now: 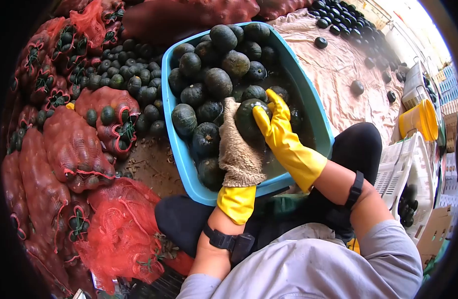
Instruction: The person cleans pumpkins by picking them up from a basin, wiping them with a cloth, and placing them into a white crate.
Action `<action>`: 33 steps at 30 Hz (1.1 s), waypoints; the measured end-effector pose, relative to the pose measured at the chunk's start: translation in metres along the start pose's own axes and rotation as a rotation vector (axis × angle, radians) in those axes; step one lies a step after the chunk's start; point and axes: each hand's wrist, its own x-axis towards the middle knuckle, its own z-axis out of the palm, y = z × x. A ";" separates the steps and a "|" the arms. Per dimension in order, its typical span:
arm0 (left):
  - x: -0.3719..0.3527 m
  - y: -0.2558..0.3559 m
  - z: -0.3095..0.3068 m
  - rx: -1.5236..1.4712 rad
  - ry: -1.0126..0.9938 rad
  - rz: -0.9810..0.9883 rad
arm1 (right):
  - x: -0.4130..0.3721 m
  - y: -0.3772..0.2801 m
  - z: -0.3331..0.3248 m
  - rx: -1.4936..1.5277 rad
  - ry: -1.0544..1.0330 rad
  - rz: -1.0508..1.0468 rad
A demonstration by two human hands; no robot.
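Note:
A dark green squash (249, 118) is held between my two hands over the near part of a blue tub (178, 162). My left hand (241, 149), in a yellow glove with a tan fluffy cloth mitt over it, presses against the squash's left side. My right hand (279, 124), in a yellow rubber glove, grips its right side with the fingers curved over the top. Many other dark squashes (218, 83) are heaped in the tub, with murky water (308, 127) showing along its right side.
Red mesh sacks (72, 144) of squashes fill the left, with loose squashes (122, 74) beside the tub. More squashes (346, 20) lie on a pale sheet (333, 74) at the upper right. A yellow bucket (421, 121) and white crates (408, 169) stand at the right.

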 end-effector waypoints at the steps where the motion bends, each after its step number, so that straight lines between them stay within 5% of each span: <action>1: -0.003 0.004 0.003 0.337 0.045 0.039 | 0.005 0.020 -0.002 -0.434 0.164 -0.370; 2: -0.007 -0.026 0.007 0.404 0.032 0.120 | 0.003 0.027 -0.007 -0.433 0.059 -0.446; 5: -0.015 -0.051 0.003 0.564 -0.021 0.331 | -0.012 0.021 -0.014 -0.372 -0.190 -0.049; 8: 0.001 -0.036 -0.010 0.501 -0.139 0.446 | -0.027 -0.012 -0.024 0.124 -0.378 0.326; 10: 0.008 -0.026 -0.021 0.448 -0.197 0.422 | -0.031 0.008 -0.041 0.353 -0.536 0.317; 12: 0.006 -0.019 -0.034 0.435 -0.148 0.236 | -0.024 -0.051 -0.050 0.694 -0.518 0.959; 13: 0.004 -0.010 -0.034 0.277 -0.127 0.138 | -0.015 -0.030 -0.049 1.004 -0.438 1.163; 15: 0.001 0.008 -0.033 -0.058 -0.044 -0.037 | -0.014 -0.009 -0.054 1.467 -0.808 1.066; 16: 0.002 0.013 -0.027 -0.690 -0.035 -0.422 | -0.013 -0.011 -0.058 1.497 -0.813 1.088; 17: 0.007 0.008 -0.025 -0.820 0.006 -0.567 | -0.012 -0.011 -0.062 1.526 -0.818 1.110; 20: 0.012 0.000 -0.032 -1.030 -0.078 -0.617 | -0.007 -0.034 -0.070 1.397 -0.608 1.284; 21: 0.011 -0.004 -0.032 -0.947 -0.095 -0.447 | -0.001 -0.025 -0.075 1.415 -0.575 1.314; 23: 0.019 -0.046 -0.035 -0.707 -0.168 -0.214 | 0.010 -0.038 -0.084 1.141 -0.377 1.020; 25: 0.024 -0.067 -0.027 -1.376 -0.114 -0.283 | 0.035 -0.052 -0.096 0.987 -0.209 0.687; 26: 0.020 -0.047 -0.025 -1.349 0.117 -0.507 | 0.058 -0.057 -0.108 0.968 -0.137 0.509; 28: 0.016 -0.058 -0.023 -1.080 0.106 -0.384 | 0.106 -0.065 -0.135 0.910 0.006 0.172; 30: 0.014 -0.085 -0.026 0.087 -0.068 0.052 | 0.134 -0.070 -0.148 0.838 0.141 -0.167; 32: 0.015 -0.098 -0.024 0.744 -0.150 0.277 | 0.129 -0.032 -0.123 0.229 -0.161 0.052; 33: 0.016 -0.102 -0.020 0.812 -0.141 0.276 | 0.111 -0.089 -0.102 -0.388 -0.366 0.183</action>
